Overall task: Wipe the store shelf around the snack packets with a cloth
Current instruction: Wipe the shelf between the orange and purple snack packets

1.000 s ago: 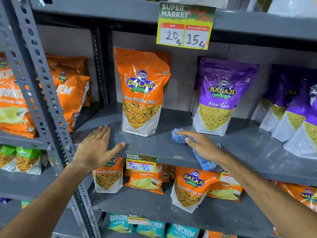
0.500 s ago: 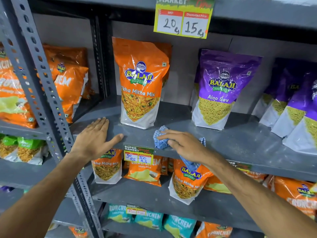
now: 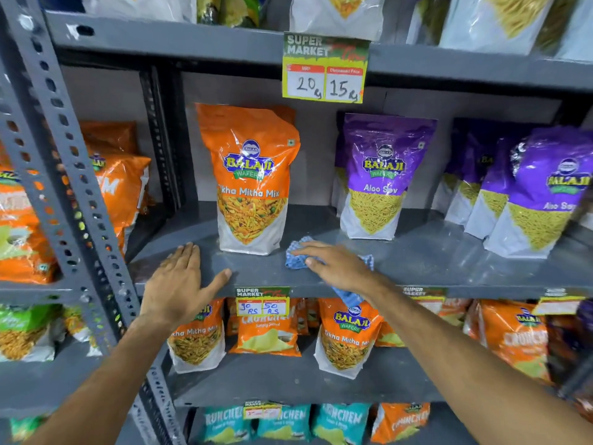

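A grey metal shelf (image 3: 426, 261) carries an upright orange Tikha Mitha Mix packet (image 3: 252, 178) and an upright purple Aloo Sev packet (image 3: 382, 175). My right hand (image 3: 337, 264) lies flat on a blue checked cloth (image 3: 296, 256) and presses it to the shelf between the two packets, close to the orange one. One end of the cloth hangs over the shelf's front edge. My left hand (image 3: 183, 284) rests palm down on the shelf's left front corner, fingers spread, holding nothing.
More purple packets (image 3: 542, 191) stand at the right of the same shelf. A perforated grey upright (image 3: 64, 187) rises at the left. A yellow price tag (image 3: 324, 70) hangs from the shelf above. Orange and teal packets (image 3: 266, 329) fill the lower shelves.
My right hand has slid the cloth leftward along the shelf front, toward the orange packet. My left hand stays planted on the shelf corner. The camera view has shifted.
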A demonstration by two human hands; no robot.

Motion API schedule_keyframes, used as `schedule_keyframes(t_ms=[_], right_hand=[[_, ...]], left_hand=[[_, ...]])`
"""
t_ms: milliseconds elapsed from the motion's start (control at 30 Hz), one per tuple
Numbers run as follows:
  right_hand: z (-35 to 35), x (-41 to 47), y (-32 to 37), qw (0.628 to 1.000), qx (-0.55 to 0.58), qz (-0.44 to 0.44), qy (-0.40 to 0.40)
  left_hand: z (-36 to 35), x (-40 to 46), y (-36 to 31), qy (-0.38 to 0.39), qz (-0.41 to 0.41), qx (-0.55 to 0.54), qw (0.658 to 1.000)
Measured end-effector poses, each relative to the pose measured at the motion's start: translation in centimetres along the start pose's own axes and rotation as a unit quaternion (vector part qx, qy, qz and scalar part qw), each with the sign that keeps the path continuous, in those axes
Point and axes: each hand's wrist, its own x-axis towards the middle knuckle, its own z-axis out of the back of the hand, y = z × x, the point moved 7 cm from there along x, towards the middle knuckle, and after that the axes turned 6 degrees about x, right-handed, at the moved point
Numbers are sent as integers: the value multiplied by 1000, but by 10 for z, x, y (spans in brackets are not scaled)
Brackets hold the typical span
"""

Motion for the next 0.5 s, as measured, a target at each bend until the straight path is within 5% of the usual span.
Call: schedule_keyframes(t_ms=[167,367,500], right_hand=[[-9,-30,28,998,-26,46,22],[13,-67,12,997,-39,66,11],[33,-92,-12,998,-50,47,-3]], left_hand=[[-2,-12,-7,-48,-46,-31,997],[10,-38,-111,-117,-236,-53,963],[7,-9,-180,-64,-276,-53,958]])
